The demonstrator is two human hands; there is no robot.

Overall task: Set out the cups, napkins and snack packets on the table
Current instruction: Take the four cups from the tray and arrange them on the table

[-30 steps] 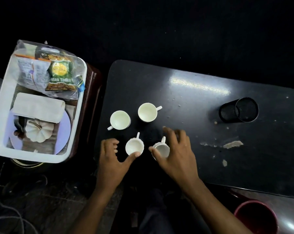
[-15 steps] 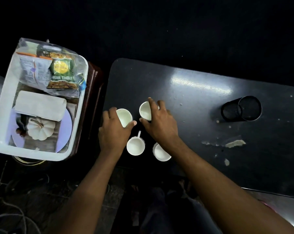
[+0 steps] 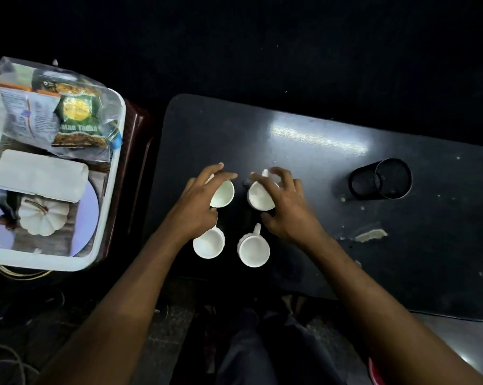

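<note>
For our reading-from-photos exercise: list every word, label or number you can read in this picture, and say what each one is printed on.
"atan Todha", partly cut off: on the green snack packet inside the clear bag in the white tray.
Yellow round logo on the same packet: too blurred to read.
Fine print on the white packet beside it: too small to read.
Cups, napkins, black mesh holder: no text visible.

A dark, glossy table (image 3: 332, 168) with rounded corners fills the centre and 3 o'clock; a pale strip of reflected light lies toward 1 o'clock, and chipped patches toward 4 o'clock. Beyond 12 o'clock, darkness. A speckled floor (image 3: 168, 337) lies at 6 o'clock.
</note>
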